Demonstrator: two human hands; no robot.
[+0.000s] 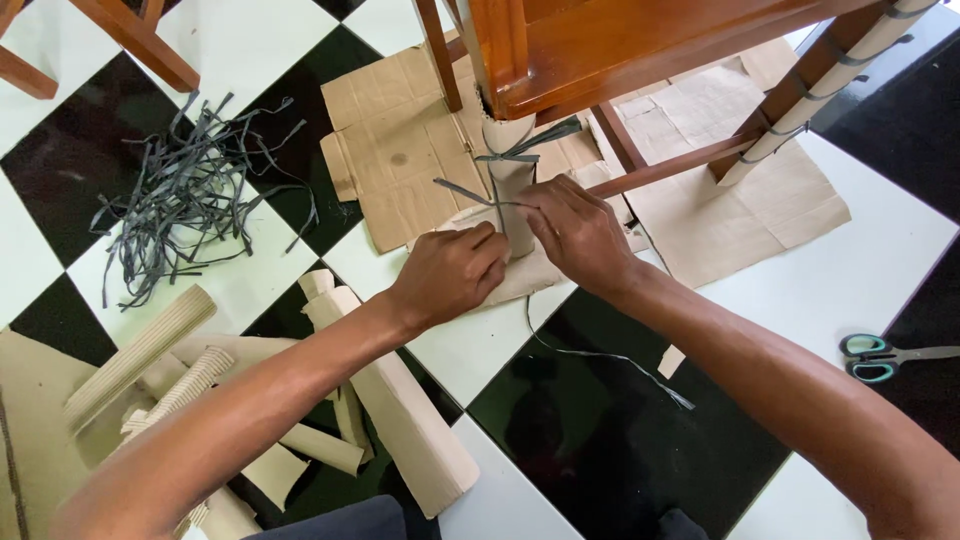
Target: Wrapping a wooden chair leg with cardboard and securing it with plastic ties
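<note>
The right hand (578,232) pinches a grey plastic strap (497,198) between thumb and fingertips, right against the cardboard-wrapped chair leg (512,170). The left hand (452,272) is curled shut just beside it, pressing the cardboard at the leg's foot (whether it also grips the strap, I cannot tell). The strap's loose tail trails toward the person across the black and white tiled floor (880,250). Flattened cardboard (400,140) lies under the wooden chair (600,45). A heap of grey straps (190,190) sits to the left, rolled cardboard pieces (180,385) nearer, and scissors (885,357) far right.
</note>
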